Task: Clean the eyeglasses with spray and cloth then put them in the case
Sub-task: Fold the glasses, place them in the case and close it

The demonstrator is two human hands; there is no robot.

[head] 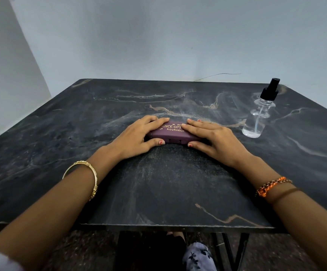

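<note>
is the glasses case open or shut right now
Shut. The maroon case lies flat on the table, lid down, printed top facing up, with the left hand and right hand resting on its ends.

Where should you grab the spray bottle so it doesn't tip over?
Grab the spray bottle around its clear round body, below the black pump top. Come from its left with the right hand, which is nearest. It stands upright, tall and narrow, so a low, wrapping grip probably keeps it steady.

dim, even light; wide-angle bending at edges; soft sheen on the table (178, 182).
</note>
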